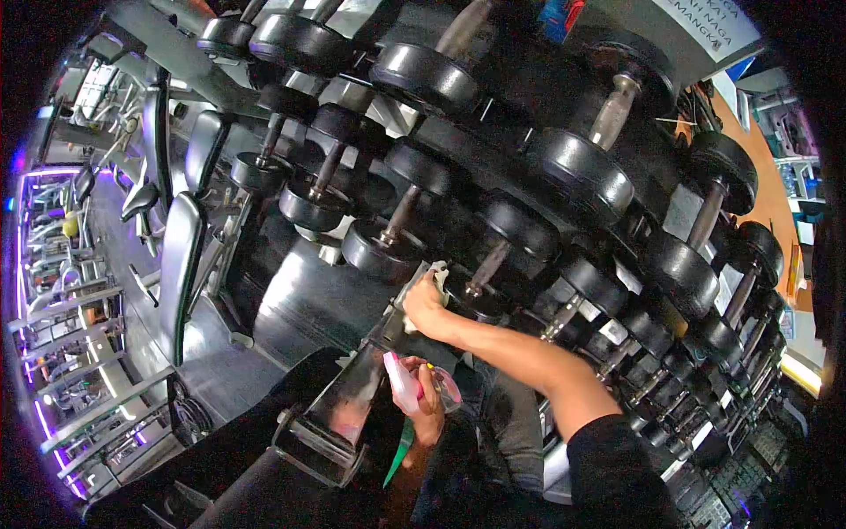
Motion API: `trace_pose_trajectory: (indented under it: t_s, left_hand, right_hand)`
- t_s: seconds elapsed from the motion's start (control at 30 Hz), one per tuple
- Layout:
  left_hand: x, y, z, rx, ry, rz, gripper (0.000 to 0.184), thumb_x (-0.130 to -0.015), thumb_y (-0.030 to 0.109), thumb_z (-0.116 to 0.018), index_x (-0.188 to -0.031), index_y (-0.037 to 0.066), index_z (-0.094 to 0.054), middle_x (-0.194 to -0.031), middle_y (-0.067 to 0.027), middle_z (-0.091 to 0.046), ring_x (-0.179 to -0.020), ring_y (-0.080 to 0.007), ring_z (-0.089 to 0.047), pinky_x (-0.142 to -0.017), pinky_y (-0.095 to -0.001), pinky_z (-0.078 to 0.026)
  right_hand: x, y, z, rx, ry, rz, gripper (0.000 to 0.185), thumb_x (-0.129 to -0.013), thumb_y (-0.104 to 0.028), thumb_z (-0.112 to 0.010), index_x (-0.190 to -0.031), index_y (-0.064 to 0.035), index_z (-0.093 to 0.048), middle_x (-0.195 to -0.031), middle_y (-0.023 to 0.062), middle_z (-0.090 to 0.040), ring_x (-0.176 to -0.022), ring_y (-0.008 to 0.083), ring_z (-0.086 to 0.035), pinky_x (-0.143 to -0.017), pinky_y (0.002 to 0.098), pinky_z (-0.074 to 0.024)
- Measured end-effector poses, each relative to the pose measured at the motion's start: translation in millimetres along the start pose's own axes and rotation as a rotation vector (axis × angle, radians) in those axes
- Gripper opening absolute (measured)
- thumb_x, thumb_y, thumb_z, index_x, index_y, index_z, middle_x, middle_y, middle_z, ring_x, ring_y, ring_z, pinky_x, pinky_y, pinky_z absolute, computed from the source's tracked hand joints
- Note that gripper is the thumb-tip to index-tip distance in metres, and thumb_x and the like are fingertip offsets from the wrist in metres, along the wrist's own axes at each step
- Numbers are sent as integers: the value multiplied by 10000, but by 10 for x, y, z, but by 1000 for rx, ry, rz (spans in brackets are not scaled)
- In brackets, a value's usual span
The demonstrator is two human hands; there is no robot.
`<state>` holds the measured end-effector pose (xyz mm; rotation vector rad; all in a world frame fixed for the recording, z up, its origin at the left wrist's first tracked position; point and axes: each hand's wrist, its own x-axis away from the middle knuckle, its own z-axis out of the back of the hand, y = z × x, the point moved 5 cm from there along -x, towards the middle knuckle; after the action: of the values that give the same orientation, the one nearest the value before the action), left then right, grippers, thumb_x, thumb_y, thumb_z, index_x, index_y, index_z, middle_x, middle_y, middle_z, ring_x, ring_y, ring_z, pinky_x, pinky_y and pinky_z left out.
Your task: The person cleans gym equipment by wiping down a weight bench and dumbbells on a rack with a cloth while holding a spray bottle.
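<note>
My right hand reaches in from the lower right with its fingers closed on a pale cloth. The cloth is pressed against a metal beam just below the dumbbell rack. Lower down, my left hand grips a pink-and-white spray bottle, and part of the bottle is hidden by the fingers. Close to my right hand lie a black dumbbell and another dumbbell on the lower rack tier. A green strip shows beside my left wrist.
Several large dumbbells fill the upper tier, and more run off to the right. A padded bench stands on the left, with gym machines beyond it. An orange-brown counter and a printed sign are at the upper right.
</note>
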<state>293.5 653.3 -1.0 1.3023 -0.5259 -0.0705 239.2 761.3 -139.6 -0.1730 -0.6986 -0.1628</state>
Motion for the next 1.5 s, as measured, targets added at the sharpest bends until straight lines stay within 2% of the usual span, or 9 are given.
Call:
trace_pose_trajectory:
  t_s: [0.17,0.3,0.37,0.43,0.67,0.87,1.1,1.17,1.5]
  left_hand:
    - [-29,-180,54,30,-36,-9,292,-883,-11,-527,-1160,1,-431,-913,-64,-528,-688,-121,-527,-615,-261,-485]
    - [-8,165,-87,137,-23,63,174,-882,33,-555,-1047,24,-500,-848,-43,-535,-681,-92,-525,-590,-235,-438]
    - [22,43,-89,204,-17,114,161,-897,31,-537,-1052,22,-495,-851,-38,-528,-673,-83,-506,-577,-233,-424]
    - [-4,-72,-40,77,-94,-5,382,-897,0,-513,-1247,44,-367,-1015,-37,-489,-771,-114,-521,-669,-269,-492]
    - [131,260,-206,-213,-174,-197,185,-916,32,-518,-1092,11,-463,-826,-46,-534,-639,-99,-541,-566,-245,-437]
    - [202,-17,-230,-122,-302,-212,239,-896,-1,-571,-1119,-13,-487,-776,-38,-524,-605,-101,-556,-541,-246,-449]
    - [509,-324,-111,-161,-457,-98,344,-899,36,-594,-1212,0,-455,-827,-38,-550,-591,-90,-535,-539,-238,-458]
    - [627,-532,-4,-106,-477,-50,400,-901,55,-603,-1257,15,-424,-833,-34,-554,-587,-84,-529,-534,-237,-464]
    - [1343,-399,299,-182,-400,-82,468,-913,86,-591,-1335,75,-390,-890,-21,-532,-619,-74,-506,-564,-236,-450]
  right_hand:
    - [-100,-108,-216,25,18,-147,242,-839,-195,-565,-994,-103,-726,-1013,88,-699,-1079,298,-599,-1000,596,-320]
    - [606,145,-76,-332,556,-179,171,-808,-154,-539,-845,-104,-698,-955,98,-667,-1098,288,-567,-1098,456,-262]
    - [1038,183,-63,-380,862,-107,242,-811,-148,-540,-1011,-85,-661,-1191,107,-603,-1161,277,-537,-1108,465,-257]
    - [1370,193,-222,-419,862,-125,287,-812,-126,-537,-1083,-98,-630,-1267,100,-555,-1196,266,-514,-1091,454,-298]
    - [2149,55,-1219,-1246,572,-443,555,-685,80,-520,-1225,-45,-551,-1273,166,-548,-1248,344,-471,-996,340,-437]
    - [2330,-309,-1921,-2065,676,-616,397,-910,-153,-591,-1265,3,-507,-1227,87,-576,-1117,175,-547,-976,301,-400]
    - [2457,-523,-1783,-3003,346,-428,406,-949,-236,-525,-1300,-40,-464,-1231,102,-559,-1112,223,-557,-955,368,-456]
    - [2473,-564,-1804,-3129,360,-149,401,-941,-237,-551,-1293,-56,-484,-1206,69,-594,-1101,202,-573,-956,370,-462]
    - [3045,-622,-1909,-3008,432,-195,397,-882,-168,-599,-1249,-66,-486,-1158,101,-597,-1027,244,-607,-871,410,-517]
